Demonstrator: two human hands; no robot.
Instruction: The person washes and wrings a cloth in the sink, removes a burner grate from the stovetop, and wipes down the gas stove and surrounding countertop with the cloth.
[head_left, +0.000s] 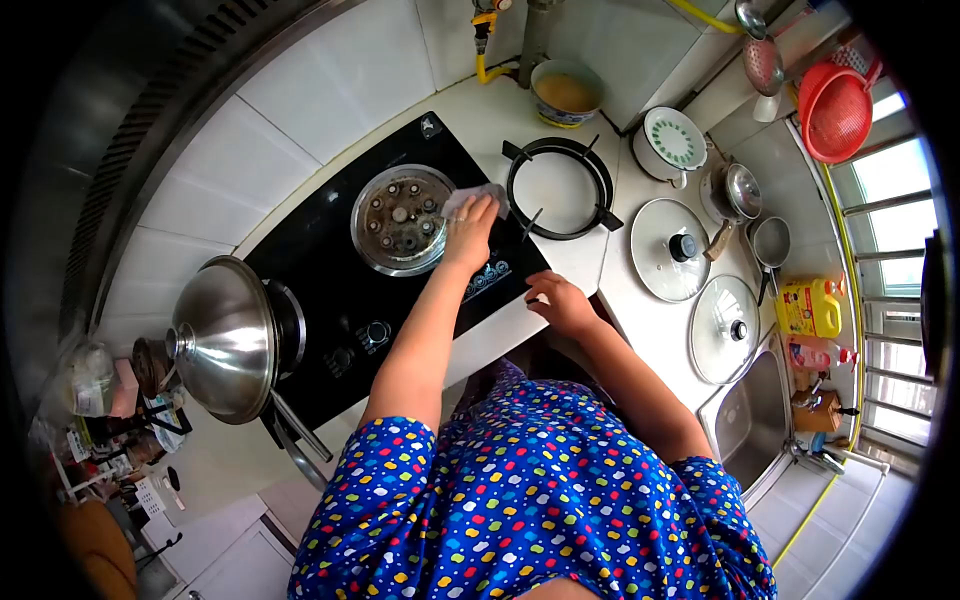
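Observation:
My left hand (468, 236) is closed on a thin greyish cloth (476, 200), pressed against the right rim of a round metal burner (402, 220). The burner is set in a black glass cooktop (320, 235), and brown stains mark its dish. My right hand (562, 304) is at the cooktop's front right corner with its fingers curled. A small dark spot shows between those fingers, and I cannot make out what it is. Beyond both hands, a black round pan support (560, 187) lies on the white counter.
A wok with a domed steel lid (228, 340) covers the left burner, its handle jutting toward me. On the right are glass lids (668, 250), a white enamel pot (670, 145), small pans, a yellow jug (808, 308) and a sink (752, 420). A bowl (567, 92) stands behind.

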